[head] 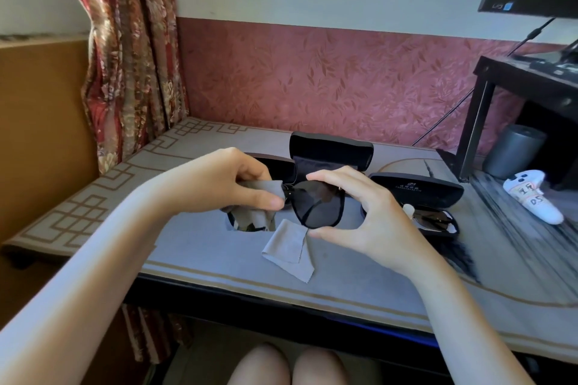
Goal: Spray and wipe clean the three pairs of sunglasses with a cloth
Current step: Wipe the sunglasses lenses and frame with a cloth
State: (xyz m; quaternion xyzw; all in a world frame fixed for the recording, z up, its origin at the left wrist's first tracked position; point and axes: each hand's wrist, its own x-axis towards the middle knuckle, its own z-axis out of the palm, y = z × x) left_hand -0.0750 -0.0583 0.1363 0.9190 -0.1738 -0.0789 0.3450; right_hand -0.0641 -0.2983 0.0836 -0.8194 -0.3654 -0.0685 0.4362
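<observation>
I hold a black pair of sunglasses (316, 206) above the table. My right hand (372, 216) pinches its right lens frame between thumb and fingers. My left hand (231, 181) pinches a grey cloth (287, 247) over the left lens, and the cloth hangs down toward the table. A second pair of sunglasses (434, 220) lies on the table to the right, with the white tip of a small bottle (408, 209) beside it. A dark shape behind my left hand may be a third pair, mostly hidden.
An open black case (331, 153) stands behind my hands; a closed black case (419, 189) lies right of it. A white controller (534, 200), a grey cylinder (513, 150) and a black monitor stand (488, 116) occupy the right. A curtain (131, 56) hangs at left.
</observation>
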